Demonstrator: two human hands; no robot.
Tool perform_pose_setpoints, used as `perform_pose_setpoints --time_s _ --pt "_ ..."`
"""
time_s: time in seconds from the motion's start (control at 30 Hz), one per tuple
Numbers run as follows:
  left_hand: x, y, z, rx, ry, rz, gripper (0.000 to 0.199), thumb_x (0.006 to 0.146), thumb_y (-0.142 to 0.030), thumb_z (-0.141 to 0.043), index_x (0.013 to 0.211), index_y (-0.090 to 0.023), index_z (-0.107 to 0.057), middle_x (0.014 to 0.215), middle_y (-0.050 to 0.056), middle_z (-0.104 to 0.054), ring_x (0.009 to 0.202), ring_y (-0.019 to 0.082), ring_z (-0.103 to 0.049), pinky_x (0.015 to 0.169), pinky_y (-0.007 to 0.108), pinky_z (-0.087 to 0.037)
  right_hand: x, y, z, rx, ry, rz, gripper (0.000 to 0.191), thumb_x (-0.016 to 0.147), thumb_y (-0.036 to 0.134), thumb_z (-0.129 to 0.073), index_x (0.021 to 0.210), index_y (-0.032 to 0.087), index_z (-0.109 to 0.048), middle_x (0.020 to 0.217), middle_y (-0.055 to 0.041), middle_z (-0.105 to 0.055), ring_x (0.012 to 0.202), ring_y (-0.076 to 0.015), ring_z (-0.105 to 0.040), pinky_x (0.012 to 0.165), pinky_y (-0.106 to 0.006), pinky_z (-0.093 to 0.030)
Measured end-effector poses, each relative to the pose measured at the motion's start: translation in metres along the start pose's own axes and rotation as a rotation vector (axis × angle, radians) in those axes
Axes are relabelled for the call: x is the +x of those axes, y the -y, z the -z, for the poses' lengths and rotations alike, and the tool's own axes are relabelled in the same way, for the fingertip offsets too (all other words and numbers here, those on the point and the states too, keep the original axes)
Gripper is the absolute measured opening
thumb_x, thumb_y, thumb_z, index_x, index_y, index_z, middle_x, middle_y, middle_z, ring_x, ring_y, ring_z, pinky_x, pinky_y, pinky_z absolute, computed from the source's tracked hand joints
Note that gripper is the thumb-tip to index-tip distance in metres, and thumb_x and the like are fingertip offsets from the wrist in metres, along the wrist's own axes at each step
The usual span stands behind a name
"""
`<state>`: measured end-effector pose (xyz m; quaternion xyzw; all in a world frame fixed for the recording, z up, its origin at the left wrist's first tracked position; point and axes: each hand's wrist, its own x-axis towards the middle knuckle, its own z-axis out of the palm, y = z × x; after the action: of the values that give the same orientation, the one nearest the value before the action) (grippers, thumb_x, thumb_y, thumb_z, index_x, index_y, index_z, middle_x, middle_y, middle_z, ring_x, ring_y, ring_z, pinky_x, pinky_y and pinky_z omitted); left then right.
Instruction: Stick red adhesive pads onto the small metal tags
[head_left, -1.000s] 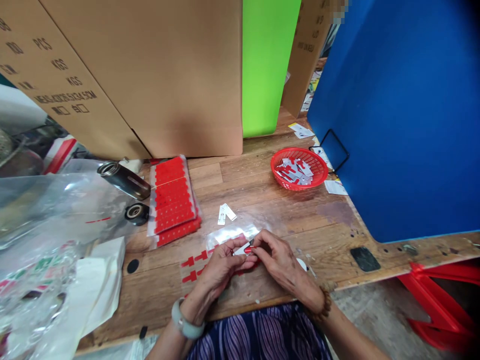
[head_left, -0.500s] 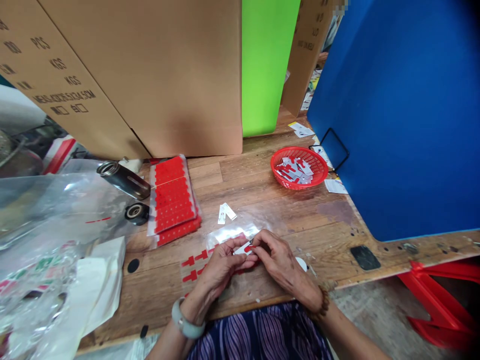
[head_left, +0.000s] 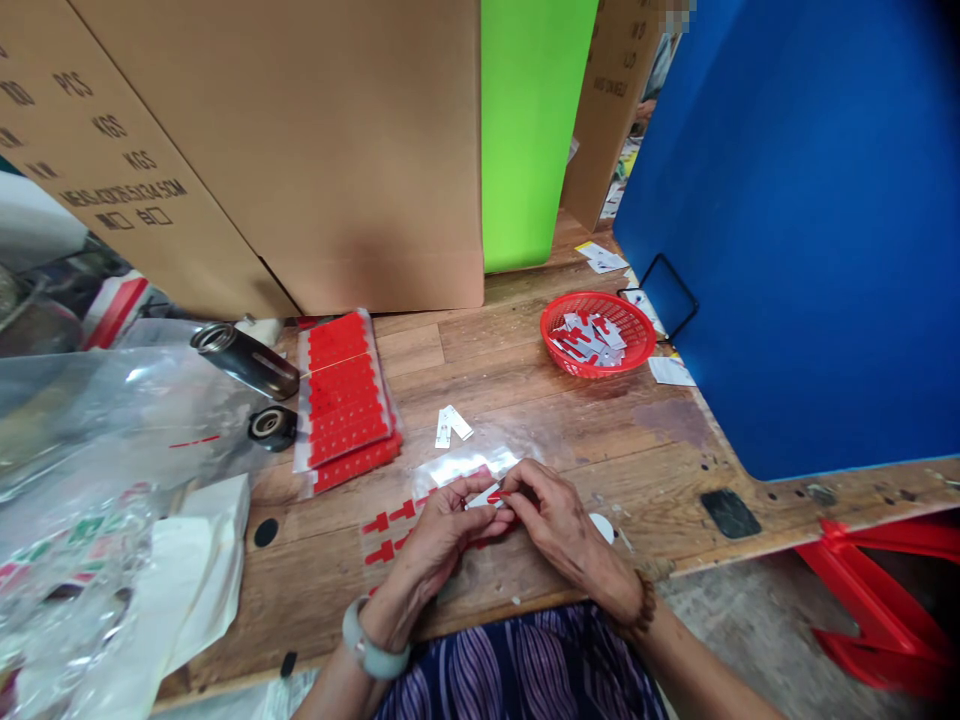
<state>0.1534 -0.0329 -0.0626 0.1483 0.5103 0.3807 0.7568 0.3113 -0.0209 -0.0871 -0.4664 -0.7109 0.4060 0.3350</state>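
My left hand (head_left: pixel 439 530) is closed on a small white card (head_left: pixel 480 498), gripping it between thumb and fingers. My right hand (head_left: pixel 559 520) pinches a red sticker (head_left: pixel 495 497) against that card; its far end is hidden by the fingertips. Under both hands lies a clear sheet (head_left: pixel 397 570) with rows of red T-shaped stickers (head_left: pixel 376 523), partly covered by my left hand. Just beyond the sheet, two white cards (head_left: pixel 454 427) rest overlapping on the table. Farther right, a red plastic basket (head_left: pixel 551 357) holds several cards with red stickers on them.
Stacked red sticker sheets (head_left: pixel 345 390) lie left of centre, beside a dark tilted flask (head_left: pixel 251 365) and its black lid (head_left: pixel 272 428). Clear plastic and white paper (head_left: pixel 202 560) cover the left side. Cardboard (head_left: pixel 375 150), a green panel (head_left: pixel 525 130) and a blue board (head_left: pixel 795 250) wall the back and right.
The red sticker and the card have shifted very slightly between my fingers. Both hands stay in nearly the same place, and the rest of the table looks the same.
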Motion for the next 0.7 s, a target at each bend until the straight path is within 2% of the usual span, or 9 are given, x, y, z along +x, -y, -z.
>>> perform_pose_setpoints --time_s 0.2,0.4,0.53,0.7 --pt "0.003 0.004 0.005 0.05 -0.014 -0.041 0.044 0.064 -0.011 -0.077 0.105 -0.009 -0.059 0.086 0.01 -0.073 0.069 0.017 -0.071 0.072 0.024 -0.056 0.0 0.003 0.0 0.014 -0.003 -0.026 0.014 0.084 0.01 -0.047 0.076 0.021 -0.048 0.076 0.0015 -0.054 0.075 -0.0151 -0.048 0.073 -0.028 -0.036" --pt "0.006 0.008 0.007 0.132 -0.062 -0.132 0.048 0.063 -0.018 -0.079 0.106 -0.01 -0.062 0.084 0.007 -0.073 0.064 0.015 -0.069 0.071 0.027 -0.055 -0.003 0.012 -0.003 0.126 -0.022 -0.202 0.011 0.083 0.012 -0.05 0.075 0.02 -0.053 0.078 0.0008 -0.056 0.075 -0.015 -0.052 0.069 -0.027 -0.039" --pt "0.003 0.007 0.006 0.158 -0.07 -0.142 0.049 0.063 -0.019 -0.079 0.108 -0.009 -0.062 0.08 0.007 -0.073 0.065 0.015 -0.069 0.07 0.024 -0.054 -0.004 0.017 -0.002 0.082 -0.07 -0.17 0.012 0.083 0.012 -0.051 0.073 0.02 -0.053 0.083 -0.0005 -0.056 0.083 -0.0162 -0.053 0.075 -0.028 -0.039" --pt "0.002 0.007 0.006 0.159 -0.051 -0.115 0.049 0.064 -0.019 -0.079 0.109 -0.01 -0.06 0.079 0.008 -0.074 0.067 0.016 -0.071 0.07 0.024 -0.055 -0.001 0.018 0.001 0.089 -0.029 -0.212 0.012 0.085 0.013 -0.046 0.076 0.021 -0.051 0.075 0.0015 -0.055 0.072 -0.015 -0.051 0.067 -0.027 -0.038"
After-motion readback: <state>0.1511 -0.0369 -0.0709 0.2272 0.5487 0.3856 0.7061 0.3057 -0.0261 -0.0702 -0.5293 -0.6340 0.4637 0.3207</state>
